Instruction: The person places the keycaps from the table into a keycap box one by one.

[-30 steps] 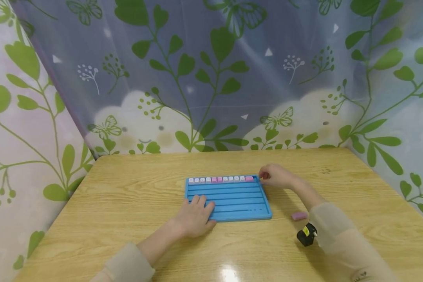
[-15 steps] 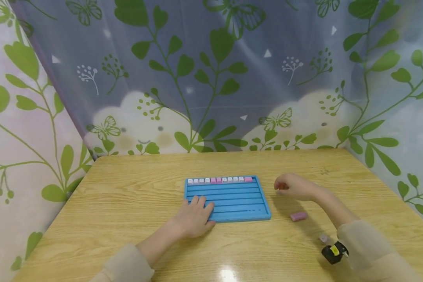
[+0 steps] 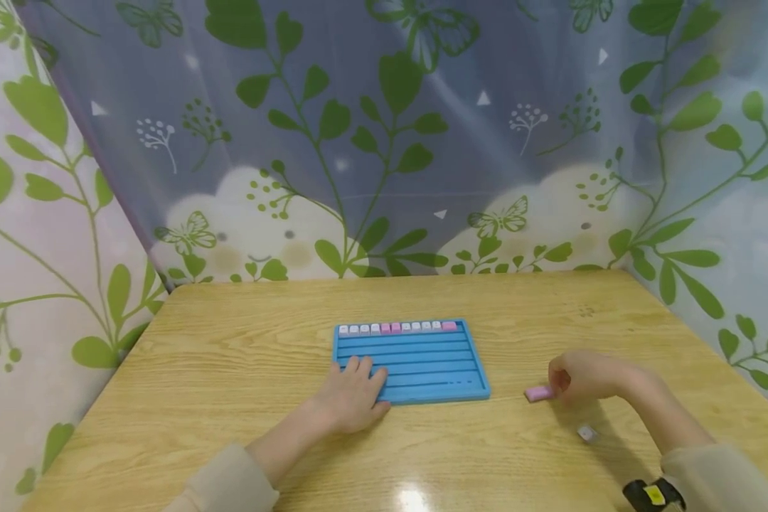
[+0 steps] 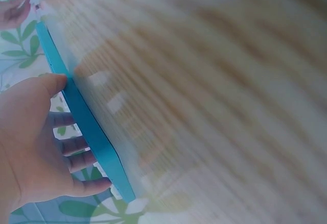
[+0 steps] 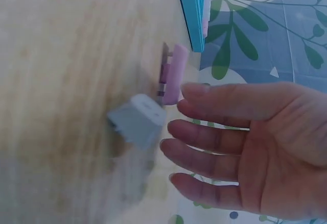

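A blue ridged tray lies on the table, its back row lined with several white and pink keycaps. My left hand rests over its front left corner. In the left wrist view, that hand's thumb touches the tray's side wall and the fingers stretch across the tray. To the right of the tray, my right hand hovers beside a long pink keycap. Nothing is between its fingers, which are loosely bent in the right wrist view. A white keycap lies just below the pink one on the table.
The wooden table extends around the tray. Behind it hangs a patterned curtain with leaves and butterflies. A black wrist camera with a yellow label sits at the right sleeve.
My right hand has left the tray's back right corner and moved right and toward me, to the pink keycap. The white keycap has come into sight. My left hand stays put.
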The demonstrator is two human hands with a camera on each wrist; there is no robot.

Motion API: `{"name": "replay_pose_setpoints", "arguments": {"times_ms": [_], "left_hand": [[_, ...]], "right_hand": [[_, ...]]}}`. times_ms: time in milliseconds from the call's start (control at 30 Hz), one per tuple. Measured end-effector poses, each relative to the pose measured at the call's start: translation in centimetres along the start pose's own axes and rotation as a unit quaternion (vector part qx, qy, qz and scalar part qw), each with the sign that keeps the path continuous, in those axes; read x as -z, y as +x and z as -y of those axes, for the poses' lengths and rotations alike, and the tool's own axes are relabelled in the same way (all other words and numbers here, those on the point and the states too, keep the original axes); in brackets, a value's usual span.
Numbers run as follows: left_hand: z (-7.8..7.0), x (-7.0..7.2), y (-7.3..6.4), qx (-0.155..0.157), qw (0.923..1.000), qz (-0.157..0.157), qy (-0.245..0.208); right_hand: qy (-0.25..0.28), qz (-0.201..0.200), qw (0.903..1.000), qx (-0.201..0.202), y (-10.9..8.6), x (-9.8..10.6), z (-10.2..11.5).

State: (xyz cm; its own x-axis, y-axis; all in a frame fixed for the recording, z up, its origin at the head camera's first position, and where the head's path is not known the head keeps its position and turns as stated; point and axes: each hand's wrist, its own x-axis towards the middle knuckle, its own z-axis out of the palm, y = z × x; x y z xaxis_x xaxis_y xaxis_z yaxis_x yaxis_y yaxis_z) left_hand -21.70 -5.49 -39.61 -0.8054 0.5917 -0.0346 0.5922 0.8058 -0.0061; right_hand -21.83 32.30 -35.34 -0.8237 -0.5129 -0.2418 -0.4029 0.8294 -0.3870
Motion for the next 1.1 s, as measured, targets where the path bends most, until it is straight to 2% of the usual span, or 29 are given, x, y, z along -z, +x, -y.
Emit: {"name": "replay_pose_setpoints", "arguments": {"times_ms": [133,333,400,633,1100], "left_hand": [[0.0,0.0,-0.1,-0.003,1.0000,0.002,-0.003],[0.0,-0.2,-0.1,-0.001,1.0000,0.000,-0.002],[0.0,-0.2,-0.1,0.000,1.0000,-0.001,-0.001],[0.0,0.0,-0.2,-0.001,1.0000,0.000,-0.003],[0.1,-0.1,-0.1,0.001,1.0000,-0.001,-0.002]], "right_hand": [[0.033,0.004,0.9994,-0.011,-1.1,-1.0,-0.2],[0.104,0.024,0.9893,-0.099,-2.6,-2.0,0.1],[0.119,0.023,0.9862,-0.113,-2.8,-2.3,0.2],[0.079,0.004,0.9960,-0.043,-2.6,-2.5,-0.4],[0.056,-0.025,0.9981,-0.009,-1.8,-1.4,0.0]]}}
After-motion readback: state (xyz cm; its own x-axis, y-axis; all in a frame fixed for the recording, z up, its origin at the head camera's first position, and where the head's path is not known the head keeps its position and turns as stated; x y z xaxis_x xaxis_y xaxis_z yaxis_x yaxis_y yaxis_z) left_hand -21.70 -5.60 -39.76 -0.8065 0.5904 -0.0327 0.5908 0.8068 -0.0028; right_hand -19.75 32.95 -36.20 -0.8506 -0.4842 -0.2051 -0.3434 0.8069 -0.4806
